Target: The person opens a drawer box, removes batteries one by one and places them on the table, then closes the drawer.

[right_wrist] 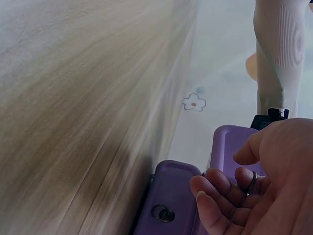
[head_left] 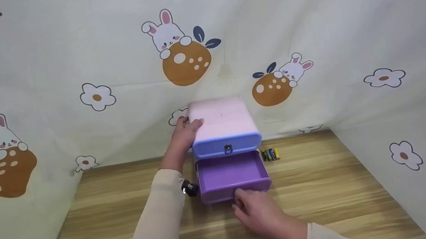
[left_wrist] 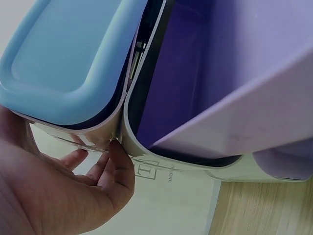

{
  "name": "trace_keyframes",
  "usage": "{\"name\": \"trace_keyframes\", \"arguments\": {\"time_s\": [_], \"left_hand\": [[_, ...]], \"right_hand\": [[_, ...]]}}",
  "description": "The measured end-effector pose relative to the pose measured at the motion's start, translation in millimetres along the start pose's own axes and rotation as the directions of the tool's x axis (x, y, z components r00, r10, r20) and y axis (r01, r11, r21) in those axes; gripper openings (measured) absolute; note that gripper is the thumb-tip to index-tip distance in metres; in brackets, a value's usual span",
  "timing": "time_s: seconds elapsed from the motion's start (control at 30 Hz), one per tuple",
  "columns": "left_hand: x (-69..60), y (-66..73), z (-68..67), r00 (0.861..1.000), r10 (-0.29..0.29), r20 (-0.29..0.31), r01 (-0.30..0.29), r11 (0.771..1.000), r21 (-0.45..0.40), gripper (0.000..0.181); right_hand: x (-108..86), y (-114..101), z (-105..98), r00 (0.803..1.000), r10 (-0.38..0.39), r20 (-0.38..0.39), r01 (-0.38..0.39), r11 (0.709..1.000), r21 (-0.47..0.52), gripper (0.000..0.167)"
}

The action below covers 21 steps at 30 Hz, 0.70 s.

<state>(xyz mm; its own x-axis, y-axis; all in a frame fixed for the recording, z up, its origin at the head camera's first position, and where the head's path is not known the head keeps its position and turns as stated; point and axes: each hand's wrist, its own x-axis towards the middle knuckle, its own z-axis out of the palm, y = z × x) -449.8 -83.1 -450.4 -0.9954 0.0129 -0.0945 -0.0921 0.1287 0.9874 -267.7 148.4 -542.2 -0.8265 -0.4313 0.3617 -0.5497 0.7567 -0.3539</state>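
A small drawer cabinet with a pink top [head_left: 223, 115] stands at the back of the table. Its blue upper drawer [head_left: 228, 145] is closed; the purple drawer [head_left: 233, 170] beneath is pulled out, with nothing visible inside. My left hand [head_left: 185, 134] grips the cabinet's upper left side, thumb over the top edge; bent fingertips [left_wrist: 120, 152] press near the seam between units. At the purple drawer's front, my right hand [head_left: 264, 214] has curled fingers hooked at its dark ring pull [right_wrist: 251, 182]. Another purple drawer front [right_wrist: 168, 188] with a ring appears in the right wrist view.
Several small batteries [head_left: 270, 154] lie in a row right beside the cabinet. Patterned cloth [head_left: 123, 65] hangs behind and at both sides of the wooden table [head_left: 322, 187]. A black wrist device [head_left: 189, 188] sits near the cabinet's left side.
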Motion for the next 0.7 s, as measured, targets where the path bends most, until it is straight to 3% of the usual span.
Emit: {"name": "trace_keyframes", "arguments": {"time_s": [0.33,0.7], "left_hand": [[-1.5,0.3,0.0,1.0,0.025,-0.007,-0.025,1.0,0.0,0.082],[1.8,0.0,0.5,1.0,-0.008,-0.015,0.008,1.0,0.013,0.083]], "right_hand": [[6.1,3.8,1.2,0.998,0.035,0.043,-0.036,0.999,0.02,0.019],[9.9,5.9,2.1,0.999,0.029,0.042,-0.03,0.999,0.022,0.014]]}}
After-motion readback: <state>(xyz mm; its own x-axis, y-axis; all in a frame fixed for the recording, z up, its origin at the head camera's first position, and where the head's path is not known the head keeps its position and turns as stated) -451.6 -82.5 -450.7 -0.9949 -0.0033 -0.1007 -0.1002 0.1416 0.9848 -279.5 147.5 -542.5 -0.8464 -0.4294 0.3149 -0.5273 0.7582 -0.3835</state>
